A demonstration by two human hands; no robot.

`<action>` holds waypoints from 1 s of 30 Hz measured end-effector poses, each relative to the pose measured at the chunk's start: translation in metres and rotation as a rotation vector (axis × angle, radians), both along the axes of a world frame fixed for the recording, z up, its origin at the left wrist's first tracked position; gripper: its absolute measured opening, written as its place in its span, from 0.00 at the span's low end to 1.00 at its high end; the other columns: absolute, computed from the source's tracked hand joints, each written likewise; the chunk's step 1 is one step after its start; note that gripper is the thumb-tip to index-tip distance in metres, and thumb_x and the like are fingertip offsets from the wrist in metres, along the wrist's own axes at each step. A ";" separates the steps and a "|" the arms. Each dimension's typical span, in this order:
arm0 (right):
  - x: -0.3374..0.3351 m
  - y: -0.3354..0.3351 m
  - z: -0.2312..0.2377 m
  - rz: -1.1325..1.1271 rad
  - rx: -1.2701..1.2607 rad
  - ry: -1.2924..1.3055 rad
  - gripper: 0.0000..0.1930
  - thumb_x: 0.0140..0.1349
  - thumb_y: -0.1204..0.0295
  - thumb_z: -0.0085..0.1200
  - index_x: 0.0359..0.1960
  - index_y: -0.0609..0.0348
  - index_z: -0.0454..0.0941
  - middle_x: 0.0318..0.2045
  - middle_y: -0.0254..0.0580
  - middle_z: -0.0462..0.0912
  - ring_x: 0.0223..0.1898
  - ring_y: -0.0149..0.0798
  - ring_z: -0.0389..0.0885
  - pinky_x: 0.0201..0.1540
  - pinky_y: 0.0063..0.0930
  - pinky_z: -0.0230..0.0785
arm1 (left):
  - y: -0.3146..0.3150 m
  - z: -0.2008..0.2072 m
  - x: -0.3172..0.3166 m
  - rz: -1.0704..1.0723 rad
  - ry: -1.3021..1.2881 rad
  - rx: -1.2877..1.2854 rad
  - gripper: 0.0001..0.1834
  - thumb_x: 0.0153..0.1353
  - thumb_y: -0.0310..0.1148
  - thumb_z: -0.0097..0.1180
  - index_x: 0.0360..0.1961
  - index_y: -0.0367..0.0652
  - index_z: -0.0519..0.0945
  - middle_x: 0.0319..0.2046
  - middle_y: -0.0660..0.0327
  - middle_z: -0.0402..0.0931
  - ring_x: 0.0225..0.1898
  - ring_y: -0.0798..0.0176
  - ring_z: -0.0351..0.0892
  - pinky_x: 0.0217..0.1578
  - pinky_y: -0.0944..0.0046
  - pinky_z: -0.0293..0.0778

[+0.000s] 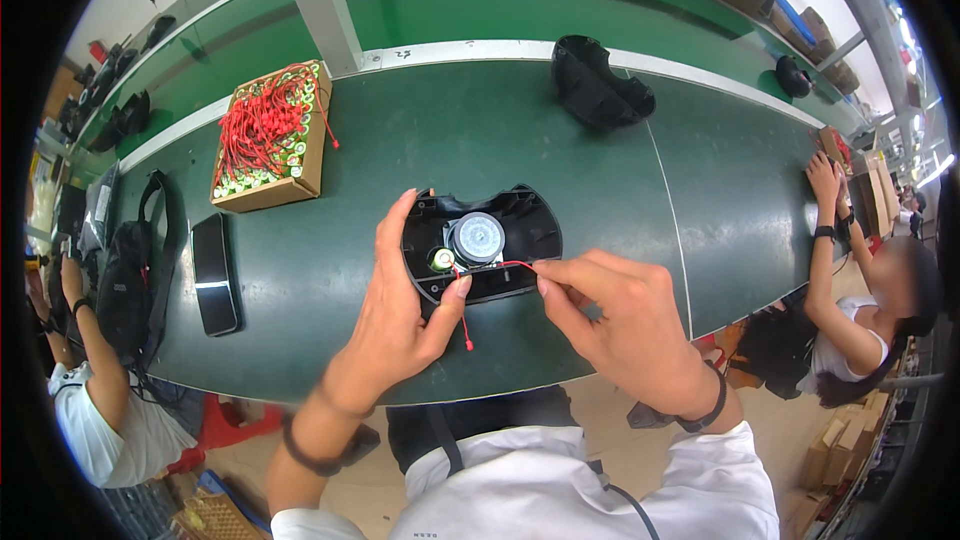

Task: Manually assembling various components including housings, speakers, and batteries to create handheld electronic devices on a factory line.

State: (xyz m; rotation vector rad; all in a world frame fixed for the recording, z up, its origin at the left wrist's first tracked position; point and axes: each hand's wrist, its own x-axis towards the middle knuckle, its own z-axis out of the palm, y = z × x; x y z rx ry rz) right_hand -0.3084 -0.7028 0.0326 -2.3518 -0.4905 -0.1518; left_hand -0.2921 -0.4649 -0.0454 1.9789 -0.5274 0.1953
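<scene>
My left hand (398,312) is closed around the left side of a black plastic speaker housing (533,230), its thumb on the near edge. Inside the housing sits a round grey speaker driver (479,237). Beside the driver is a green-wrapped battery cell (441,259), seen end on. A red wire (466,325) with a small red connector hangs over the near edge by my left thumb. At the right of the housing, my right hand (615,310) pinches another stretch of red wire (517,263) between thumb and forefinger.
On the green bench (400,140), a cardboard box (313,185) holds green battery cells with red leads. A phone (215,275) and a black bag (130,285) lie left. Another black housing part (600,85) lies at the back. Co-workers sit at both sides; one person's hands (824,180) are right.
</scene>
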 end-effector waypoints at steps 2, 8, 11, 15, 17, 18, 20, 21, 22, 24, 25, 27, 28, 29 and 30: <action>-0.005 0.002 -0.003 -0.018 -0.005 -0.013 0.08 0.64 0.77 0.65 0.44 0.62 0.87 0.27 0.47 0.82 0.26 0.50 0.83 0.28 0.39 0.75 | 0.000 0.001 -0.001 0.006 0.002 0.010 0.45 0.68 0.22 0.57 0.79 0.30 0.46 0.73 0.40 0.61 0.72 0.48 0.68 0.73 0.54 0.62; -0.005 0.006 -0.008 -0.109 0.048 0.018 0.05 0.64 0.77 0.64 0.41 0.63 0.85 0.26 0.47 0.83 0.24 0.49 0.83 0.28 0.38 0.76 | -0.003 0.003 -0.001 0.015 -0.016 0.014 0.46 0.67 0.24 0.61 0.78 0.27 0.47 0.70 0.36 0.62 0.69 0.41 0.70 0.71 0.50 0.64; -0.007 0.007 -0.007 -0.141 0.058 0.042 0.04 0.65 0.77 0.64 0.39 0.63 0.84 0.26 0.47 0.84 0.24 0.49 0.84 0.28 0.38 0.76 | -0.004 0.003 -0.003 0.026 -0.025 0.046 0.46 0.68 0.24 0.59 0.79 0.30 0.46 0.73 0.38 0.62 0.70 0.46 0.70 0.71 0.53 0.64; -0.015 0.011 -0.009 -0.158 0.011 0.024 0.04 0.65 0.77 0.63 0.38 0.62 0.81 0.26 0.46 0.82 0.25 0.49 0.84 0.28 0.39 0.76 | -0.007 0.004 -0.004 0.035 -0.034 0.044 0.46 0.67 0.24 0.59 0.79 0.30 0.46 0.72 0.37 0.62 0.70 0.44 0.71 0.71 0.53 0.65; -0.019 0.015 -0.015 -0.151 -0.028 -0.019 0.04 0.65 0.77 0.63 0.38 0.62 0.81 0.26 0.45 0.82 0.26 0.48 0.84 0.29 0.39 0.76 | -0.008 0.004 -0.005 0.040 -0.033 0.043 0.46 0.67 0.24 0.59 0.79 0.30 0.46 0.72 0.37 0.62 0.70 0.44 0.71 0.71 0.52 0.65; -0.020 0.015 -0.018 -0.146 -0.068 -0.060 0.05 0.64 0.77 0.63 0.38 0.62 0.80 0.26 0.44 0.81 0.27 0.47 0.84 0.30 0.39 0.76 | -0.009 0.004 -0.006 0.043 -0.030 0.041 0.46 0.67 0.24 0.59 0.79 0.30 0.46 0.72 0.37 0.62 0.70 0.44 0.71 0.71 0.52 0.65; -0.022 0.015 -0.019 -0.147 -0.097 -0.079 0.05 0.64 0.77 0.64 0.38 0.62 0.80 0.27 0.44 0.80 0.28 0.46 0.84 0.31 0.39 0.77 | -0.010 0.005 -0.006 0.046 -0.032 0.041 0.46 0.67 0.24 0.59 0.79 0.30 0.46 0.72 0.37 0.62 0.70 0.43 0.71 0.71 0.52 0.65; -0.021 0.015 -0.020 -0.144 -0.124 -0.097 0.05 0.64 0.77 0.64 0.38 0.62 0.80 0.27 0.44 0.80 0.29 0.46 0.84 0.32 0.38 0.77 | -0.011 0.006 -0.006 0.055 -0.033 0.042 0.45 0.67 0.24 0.59 0.79 0.30 0.47 0.72 0.37 0.62 0.70 0.43 0.71 0.70 0.52 0.65; -0.021 0.015 -0.020 -0.143 -0.123 -0.097 0.05 0.64 0.77 0.64 0.38 0.62 0.80 0.27 0.44 0.80 0.29 0.46 0.84 0.32 0.38 0.77 | -0.011 0.007 -0.006 0.056 -0.033 0.043 0.45 0.67 0.24 0.59 0.79 0.30 0.47 0.72 0.37 0.62 0.70 0.43 0.71 0.70 0.52 0.65; -0.021 0.014 -0.020 -0.130 -0.135 -0.105 0.06 0.64 0.77 0.64 0.40 0.63 0.82 0.28 0.43 0.79 0.29 0.45 0.83 0.34 0.37 0.77 | -0.012 0.008 -0.006 0.075 -0.043 0.074 0.45 0.67 0.23 0.58 0.79 0.30 0.47 0.72 0.37 0.62 0.70 0.44 0.71 0.71 0.51 0.65; -0.022 0.014 -0.022 -0.131 -0.135 -0.106 0.06 0.64 0.77 0.64 0.40 0.63 0.82 0.28 0.43 0.79 0.29 0.45 0.83 0.34 0.37 0.77 | -0.013 0.007 -0.006 0.074 -0.044 0.074 0.45 0.67 0.23 0.58 0.79 0.30 0.47 0.72 0.37 0.62 0.70 0.44 0.71 0.71 0.51 0.65; -0.023 0.019 -0.031 -0.124 -0.100 -0.195 0.09 0.63 0.78 0.65 0.45 0.64 0.84 0.28 0.42 0.79 0.29 0.43 0.82 0.33 0.36 0.76 | -0.015 0.006 -0.004 0.118 -0.043 -0.026 0.45 0.67 0.24 0.61 0.78 0.26 0.49 0.63 0.37 0.69 0.61 0.43 0.77 0.63 0.51 0.72; -0.023 0.021 -0.035 -0.123 -0.097 -0.197 0.09 0.63 0.78 0.65 0.45 0.64 0.84 0.28 0.42 0.79 0.29 0.43 0.82 0.33 0.36 0.76 | -0.018 0.009 -0.004 0.119 -0.045 -0.022 0.45 0.67 0.24 0.61 0.78 0.26 0.49 0.63 0.37 0.69 0.61 0.43 0.77 0.63 0.51 0.72; -0.024 0.024 -0.039 -0.132 -0.042 -0.221 0.11 0.62 0.79 0.65 0.46 0.64 0.85 0.30 0.41 0.81 0.29 0.42 0.83 0.34 0.35 0.77 | -0.022 0.016 -0.005 0.155 0.152 -0.213 0.43 0.69 0.23 0.60 0.78 0.27 0.50 0.61 0.41 0.72 0.59 0.50 0.77 0.61 0.55 0.73; -0.025 0.027 -0.044 -0.140 0.013 -0.244 0.12 0.62 0.80 0.66 0.48 0.64 0.85 0.31 0.41 0.82 0.30 0.41 0.83 0.34 0.33 0.77 | -0.025 0.020 -0.005 0.190 0.348 -0.403 0.42 0.70 0.23 0.59 0.79 0.29 0.50 0.58 0.46 0.74 0.58 0.57 0.77 0.60 0.59 0.74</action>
